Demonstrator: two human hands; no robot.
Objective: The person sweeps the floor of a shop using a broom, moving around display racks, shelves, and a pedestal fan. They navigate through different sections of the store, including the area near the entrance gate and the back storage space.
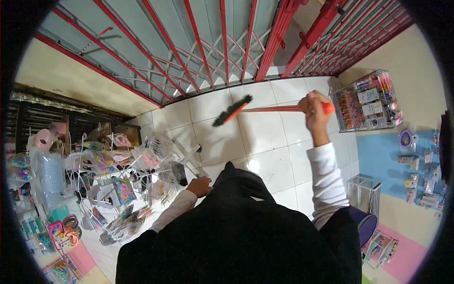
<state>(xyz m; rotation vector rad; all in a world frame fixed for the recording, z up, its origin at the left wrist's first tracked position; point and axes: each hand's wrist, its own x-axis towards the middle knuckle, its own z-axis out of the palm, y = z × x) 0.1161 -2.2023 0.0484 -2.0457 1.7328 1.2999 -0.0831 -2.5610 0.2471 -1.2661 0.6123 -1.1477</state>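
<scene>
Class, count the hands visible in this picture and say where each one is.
2. The right hand grips the orange broom handle, raised over the floor tiles. The left hand is low, beside the wire display rack. No others show.

Our right hand (316, 110) grips the orange broom (265, 109) handle, its bristle head over the white tiled floor (265, 146) near the red folding gate (222, 42). Our left hand (199, 186) touches the white wire display rack (142, 184).

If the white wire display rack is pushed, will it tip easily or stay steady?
The wire rack looks thin-framed and loaded with small hanging packets, so it would probably wobble and the packets swing. On the smooth floor tiles it may slide rather than grip.
</scene>
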